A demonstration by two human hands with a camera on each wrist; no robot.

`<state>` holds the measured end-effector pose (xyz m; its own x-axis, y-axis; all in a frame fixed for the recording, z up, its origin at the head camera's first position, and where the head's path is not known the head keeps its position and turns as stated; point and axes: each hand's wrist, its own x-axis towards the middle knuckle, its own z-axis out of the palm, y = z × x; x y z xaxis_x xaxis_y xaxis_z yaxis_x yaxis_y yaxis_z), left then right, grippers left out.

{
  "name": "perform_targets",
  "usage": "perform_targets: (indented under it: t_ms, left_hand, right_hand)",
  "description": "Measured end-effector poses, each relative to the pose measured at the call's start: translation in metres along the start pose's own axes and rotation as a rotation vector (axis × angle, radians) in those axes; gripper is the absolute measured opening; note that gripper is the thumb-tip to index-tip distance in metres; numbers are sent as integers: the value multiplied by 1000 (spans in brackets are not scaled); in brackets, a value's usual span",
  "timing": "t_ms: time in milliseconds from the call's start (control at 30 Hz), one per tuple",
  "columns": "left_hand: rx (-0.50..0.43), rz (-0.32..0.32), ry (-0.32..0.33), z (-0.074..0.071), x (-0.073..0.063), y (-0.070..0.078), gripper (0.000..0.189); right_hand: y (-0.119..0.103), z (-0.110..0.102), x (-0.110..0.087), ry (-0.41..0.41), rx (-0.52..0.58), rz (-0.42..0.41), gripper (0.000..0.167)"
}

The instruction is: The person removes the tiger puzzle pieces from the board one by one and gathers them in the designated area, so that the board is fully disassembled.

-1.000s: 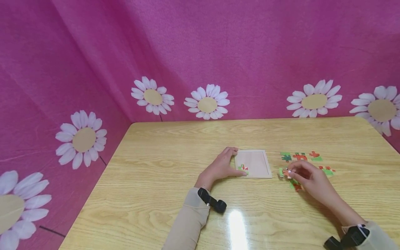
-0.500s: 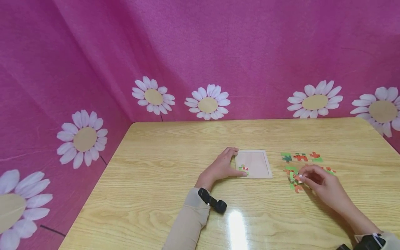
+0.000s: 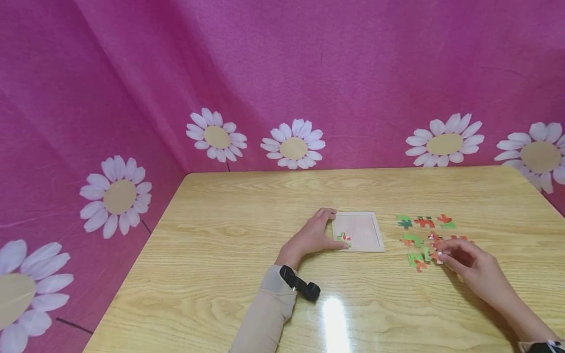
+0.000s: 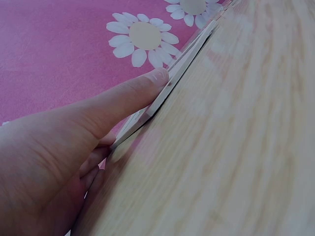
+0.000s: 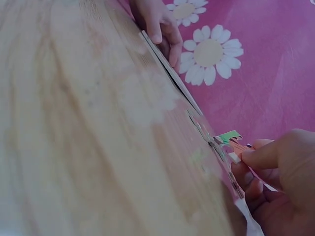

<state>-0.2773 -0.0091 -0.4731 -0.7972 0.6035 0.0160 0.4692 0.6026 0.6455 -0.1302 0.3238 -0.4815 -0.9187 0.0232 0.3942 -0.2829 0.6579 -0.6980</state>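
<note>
On the table lies a square wooden puzzle tray [image 3: 364,229] with a green, white and red piece [image 3: 343,238] in its near left corner. My left hand [image 3: 311,234] holds the tray at its left side, thumb on the near rim and fingers at the far left corner. Between thumb and fingers, my right hand [image 3: 476,269] pinches a green and orange puzzle piece [image 5: 230,135]. It is tilted up over the loose pieces; in the head view my fingertips partly cover it.
Several loose puzzle pieces lie right of the tray, among them a green one [image 3: 403,221], a red one [image 3: 424,222] and a green and orange one [image 3: 417,262]. A pink curtain with daisies [image 3: 353,88] stands behind the wooden table [image 3: 247,206].
My right hand has moved right and slightly nearer with the pinched puzzle piece, uncovering loose pieces on the left of the group. My left hand has stayed on the tray.
</note>
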Motion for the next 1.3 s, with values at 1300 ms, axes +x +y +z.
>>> perform_targets:
  t_ms: [1300]
  left_hand:
    - [1, -1, 4, 1, 0, 2, 80]
  right_hand:
    - [21, -18, -7, -69, -77, 33, 12]
